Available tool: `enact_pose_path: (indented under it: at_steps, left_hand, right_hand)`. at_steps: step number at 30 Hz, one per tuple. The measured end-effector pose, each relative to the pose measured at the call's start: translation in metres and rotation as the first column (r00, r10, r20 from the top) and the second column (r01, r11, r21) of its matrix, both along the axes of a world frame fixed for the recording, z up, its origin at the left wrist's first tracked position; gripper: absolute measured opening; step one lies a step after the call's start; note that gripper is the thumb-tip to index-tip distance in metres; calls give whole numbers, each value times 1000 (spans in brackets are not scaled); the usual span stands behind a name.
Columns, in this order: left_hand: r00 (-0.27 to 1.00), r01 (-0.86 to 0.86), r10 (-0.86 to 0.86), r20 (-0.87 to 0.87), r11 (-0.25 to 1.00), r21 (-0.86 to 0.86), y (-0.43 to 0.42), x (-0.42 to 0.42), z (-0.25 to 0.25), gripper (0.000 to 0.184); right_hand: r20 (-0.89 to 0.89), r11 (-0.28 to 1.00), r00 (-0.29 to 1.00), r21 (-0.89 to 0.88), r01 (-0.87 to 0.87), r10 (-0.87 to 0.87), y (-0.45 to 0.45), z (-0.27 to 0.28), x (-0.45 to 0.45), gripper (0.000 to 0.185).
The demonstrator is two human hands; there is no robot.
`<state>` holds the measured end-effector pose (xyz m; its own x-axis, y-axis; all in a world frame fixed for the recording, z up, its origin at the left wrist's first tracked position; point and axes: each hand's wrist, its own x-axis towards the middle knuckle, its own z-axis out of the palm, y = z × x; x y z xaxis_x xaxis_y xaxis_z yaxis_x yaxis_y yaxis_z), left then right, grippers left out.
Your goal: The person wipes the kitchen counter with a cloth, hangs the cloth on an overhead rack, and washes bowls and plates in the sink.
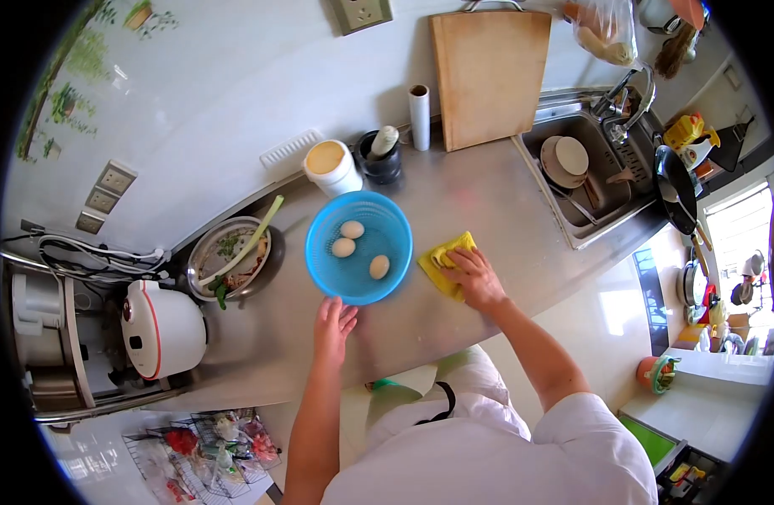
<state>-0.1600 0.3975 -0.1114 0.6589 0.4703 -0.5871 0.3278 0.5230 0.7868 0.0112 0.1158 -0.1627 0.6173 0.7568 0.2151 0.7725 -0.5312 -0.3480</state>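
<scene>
My right palm (pixel 471 276) covers part of the yellow cloth (pixel 444 263), so can't tell how it's bunched under there. Stuff in the wire rack (pixel 204 454) is too blurry for me to make out, tbh.

Arms (pixel 318 421) outstretched, right hand (pixel 473 279) palm-down

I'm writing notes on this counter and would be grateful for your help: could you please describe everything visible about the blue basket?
The blue basket is round and open-topped, with a smooth rim and mesh-like perforated sides; it looks like plastic. It sits upright on the metal-looking counter, in front of the white tub and black pot. Three eggs lie apart inside. The left hand's fingertips are at its near rim; whether they touch is unclear.
</scene>
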Motion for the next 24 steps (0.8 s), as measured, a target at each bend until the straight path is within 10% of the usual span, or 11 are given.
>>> enact_pose_path:
  at_steps: [4,13,24]
  left_hand:
    - [1000,1,-3,-12,992,-124,-7,22,1,40]
    - [999,-42,43,0,993,-112,14,16,1,32]
    - [989,-146,146,-13,982,-120,42,-47,15,24]
  right_hand:
    - [-91,979,996,202,-7,25,-3,9,17,41]
    - [-160,760,747,229,-608,646,73,-8,-145,46]
    - [-110,962,964,156,-225,243,-53,2,-9,35]
